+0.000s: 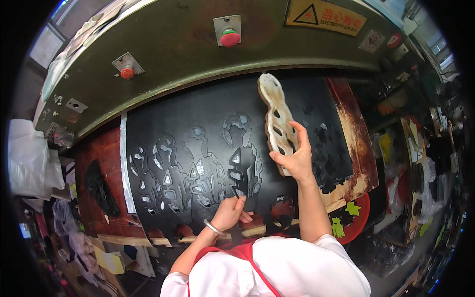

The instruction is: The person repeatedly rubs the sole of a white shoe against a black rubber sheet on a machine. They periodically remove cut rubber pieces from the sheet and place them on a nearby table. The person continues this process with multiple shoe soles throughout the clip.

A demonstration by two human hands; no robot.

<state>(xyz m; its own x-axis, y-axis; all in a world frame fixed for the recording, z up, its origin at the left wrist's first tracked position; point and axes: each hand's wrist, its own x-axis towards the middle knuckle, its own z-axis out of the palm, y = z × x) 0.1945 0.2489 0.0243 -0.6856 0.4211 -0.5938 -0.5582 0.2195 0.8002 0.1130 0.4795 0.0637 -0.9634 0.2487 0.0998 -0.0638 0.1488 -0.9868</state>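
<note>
My right hand grips a long, shoe-sole-shaped cutting die, off-white with brown stains and several openings. It is tilted over the right part of a black sheet. Closed in a pinch, my left hand holds a small black cut piece at the sheet's near side. Just beyond that hand lies a sole-shaped pattern of cut-outs, with more such patterns to its left. Light surface shows through many of the holes. The pinched piece is partly hidden by my fingers.
A green press beam with red push buttons spans the far side. Reddish-brown boards lie under the sheet. A black scrap heap lies left. A red basin with yellow-green pieces stands at the near right.
</note>
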